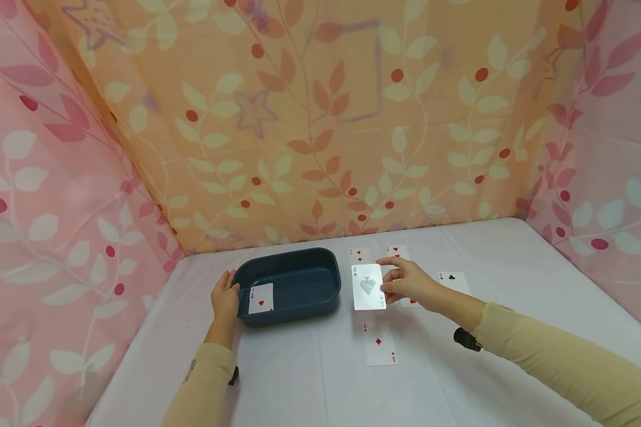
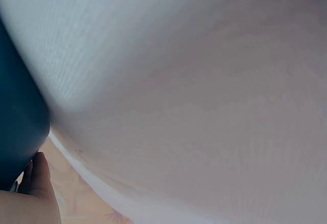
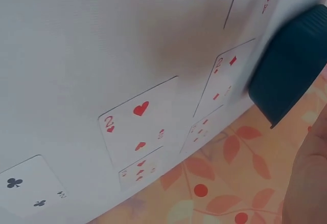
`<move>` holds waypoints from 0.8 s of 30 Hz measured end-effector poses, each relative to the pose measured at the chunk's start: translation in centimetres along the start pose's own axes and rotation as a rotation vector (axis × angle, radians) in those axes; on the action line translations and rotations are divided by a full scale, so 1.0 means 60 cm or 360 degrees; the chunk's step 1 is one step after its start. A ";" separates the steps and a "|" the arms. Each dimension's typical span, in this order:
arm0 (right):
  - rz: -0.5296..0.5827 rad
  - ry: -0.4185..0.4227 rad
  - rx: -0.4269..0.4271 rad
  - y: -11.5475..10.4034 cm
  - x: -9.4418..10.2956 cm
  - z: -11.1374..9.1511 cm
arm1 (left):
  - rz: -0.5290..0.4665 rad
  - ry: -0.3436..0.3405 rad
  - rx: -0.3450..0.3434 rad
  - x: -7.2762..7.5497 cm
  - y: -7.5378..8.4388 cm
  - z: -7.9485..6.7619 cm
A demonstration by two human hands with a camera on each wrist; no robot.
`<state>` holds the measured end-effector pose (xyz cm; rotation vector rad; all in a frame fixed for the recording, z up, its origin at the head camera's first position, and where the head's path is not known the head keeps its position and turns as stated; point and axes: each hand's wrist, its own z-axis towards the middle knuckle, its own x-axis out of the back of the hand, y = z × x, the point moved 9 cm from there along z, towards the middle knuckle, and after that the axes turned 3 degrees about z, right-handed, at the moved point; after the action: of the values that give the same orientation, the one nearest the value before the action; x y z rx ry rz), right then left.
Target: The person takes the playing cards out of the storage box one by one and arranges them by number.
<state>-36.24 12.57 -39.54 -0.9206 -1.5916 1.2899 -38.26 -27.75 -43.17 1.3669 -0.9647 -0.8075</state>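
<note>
My left hand [image 1: 226,299] grips the left end of a dark blue rectangular bin [image 1: 294,315], thumb at the rim. An ace of hearts [image 1: 260,298] leans face up inside the bin, near its left end. My right hand [image 1: 408,283] pinches an ace of spades [image 1: 368,287] by its right edge, face up above the table, to the right of the bin. In the right wrist view only part of that hand [image 3: 309,183] shows, and the held card is out of sight. Below it in the head view lies an ace of diamonds [image 1: 380,344].
A two of hearts [image 3: 139,124], a two of diamonds [image 3: 223,78] and a two of clubs [image 1: 453,281] lie face up on the white cloth [image 1: 310,379]. Behind them lie another diamonds card [image 1: 359,255] and another hearts card [image 1: 396,251]. Patterned curtains [image 1: 320,130] close off the back and sides.
</note>
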 end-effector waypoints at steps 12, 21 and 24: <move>0.0004 -0.0011 -0.0006 0.011 0.008 -0.015 | -0.0060 -0.0025 -0.0033 -0.001 -0.001 -0.001; -0.0111 0.0038 -0.0078 0.023 0.026 -0.031 | -0.0069 -0.0035 -0.0063 -0.003 0.006 -0.004; -0.0096 0.0027 -0.0075 0.025 0.030 -0.037 | -0.0053 -0.0025 -0.0059 -0.001 0.006 -0.004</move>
<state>-34.79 15.25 -40.49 -0.9031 -1.6305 1.2044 -38.09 -27.55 -42.81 1.3496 -0.9370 -0.8582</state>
